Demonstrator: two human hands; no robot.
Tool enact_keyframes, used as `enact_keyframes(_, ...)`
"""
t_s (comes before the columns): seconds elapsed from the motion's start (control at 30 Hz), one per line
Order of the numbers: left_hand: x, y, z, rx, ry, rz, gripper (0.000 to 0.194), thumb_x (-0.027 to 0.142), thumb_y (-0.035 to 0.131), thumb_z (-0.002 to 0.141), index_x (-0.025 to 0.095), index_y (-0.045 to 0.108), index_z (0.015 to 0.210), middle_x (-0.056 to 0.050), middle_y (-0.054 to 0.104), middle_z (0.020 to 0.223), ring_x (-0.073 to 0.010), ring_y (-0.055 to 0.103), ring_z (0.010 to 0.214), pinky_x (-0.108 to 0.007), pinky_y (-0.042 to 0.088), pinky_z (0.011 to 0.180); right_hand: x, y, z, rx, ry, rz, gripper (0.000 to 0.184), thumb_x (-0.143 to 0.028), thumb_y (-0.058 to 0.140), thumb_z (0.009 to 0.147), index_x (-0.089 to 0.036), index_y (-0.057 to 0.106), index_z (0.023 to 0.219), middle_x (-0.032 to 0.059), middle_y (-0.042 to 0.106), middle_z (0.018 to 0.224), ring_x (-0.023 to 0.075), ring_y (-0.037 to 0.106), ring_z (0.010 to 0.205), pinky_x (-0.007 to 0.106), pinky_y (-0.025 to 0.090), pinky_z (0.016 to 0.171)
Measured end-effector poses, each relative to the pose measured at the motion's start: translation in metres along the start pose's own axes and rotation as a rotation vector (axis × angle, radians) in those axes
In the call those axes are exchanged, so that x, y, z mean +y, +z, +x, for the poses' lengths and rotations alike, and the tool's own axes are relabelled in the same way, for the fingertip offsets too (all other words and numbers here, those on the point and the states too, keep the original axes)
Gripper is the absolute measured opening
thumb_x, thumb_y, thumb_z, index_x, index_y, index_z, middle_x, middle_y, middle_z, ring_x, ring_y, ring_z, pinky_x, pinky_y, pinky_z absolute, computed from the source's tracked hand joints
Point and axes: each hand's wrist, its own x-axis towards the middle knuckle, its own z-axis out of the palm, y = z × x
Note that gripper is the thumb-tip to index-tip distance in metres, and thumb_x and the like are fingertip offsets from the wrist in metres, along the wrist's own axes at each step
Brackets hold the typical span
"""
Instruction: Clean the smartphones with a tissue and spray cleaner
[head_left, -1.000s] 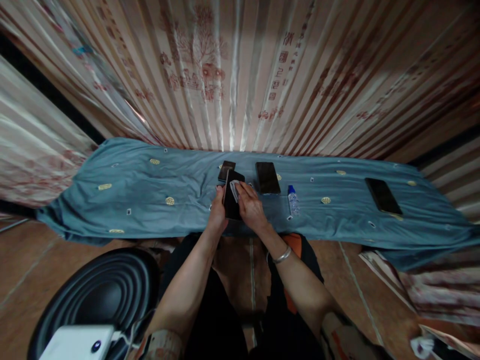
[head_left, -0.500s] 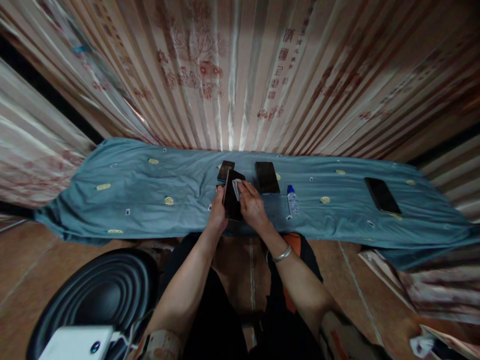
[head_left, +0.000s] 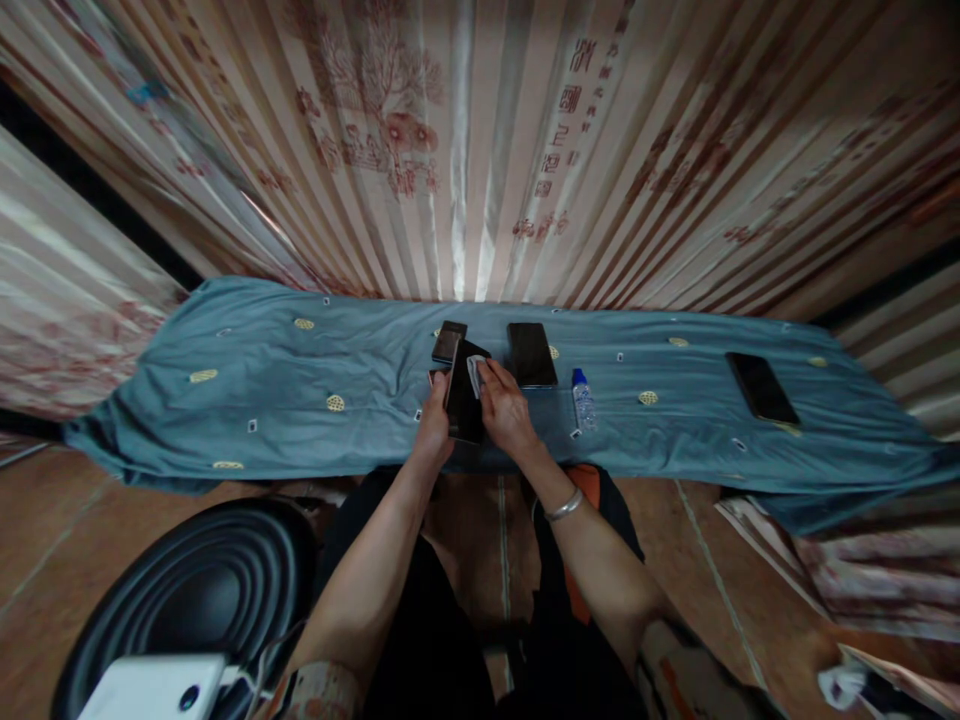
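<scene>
My left hand (head_left: 435, 420) is closed around the left edge of a black smartphone (head_left: 465, 405), held tilted above the near side of the blue cloth. A grey-white wiping cloth (head_left: 475, 376) is pinched in my right hand (head_left: 506, 405) and rests against the phone's right side. Just beyond the phone lies a small dark device (head_left: 448, 340). To its right is a larger black device (head_left: 532, 354), flat on the cloth. A clear spray bottle with a blue cap (head_left: 583, 400) lies right of my right hand.
The blue patterned cloth (head_left: 375, 430) covers a long low table before a curtain (head_left: 480, 150). Another black phone (head_left: 761, 388) lies far right. A black round stool (head_left: 195, 590) stands at lower left with a white power bank (head_left: 157, 688) and cable on it.
The wiping cloth and my right hand have shifted very slightly along the phone's right side. The phone stays in my left hand, tilted a little more. The view has moved slightly.
</scene>
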Motion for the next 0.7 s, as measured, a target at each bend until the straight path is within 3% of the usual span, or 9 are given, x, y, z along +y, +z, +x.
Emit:
enact_keyframes(0.27,-0.008,0.0,-0.002,-0.065,-0.048,0.059,0.038,0.052,0.066,0.086,0.018,0.076,0.101,-0.009,0.078,0.111,-0.0276,0.062,0.127,-0.039,0.048,0.109,0.009,-0.003,0.002,0.052,0.003,-0.011,0.049,-0.02,0.037,0.098,-0.01,0.055,0.142,0.0187,0.057,0.144,0.0274,0.05,0.138,0.051,0.04,0.119)
enact_keyframes(0.7,-0.017,0.0,-0.006,-0.098,-0.019,0.151,0.06,0.064,0.076,0.07,0.016,0.077,0.105,-0.01,0.075,0.121,-0.0316,0.053,0.138,-0.042,0.034,0.121,0.005,-0.007,0.004,0.048,-0.044,0.02,0.05,-0.021,0.036,0.099,-0.014,0.052,0.146,0.0153,0.055,0.148,0.0258,0.048,0.141,0.05,0.039,0.121)
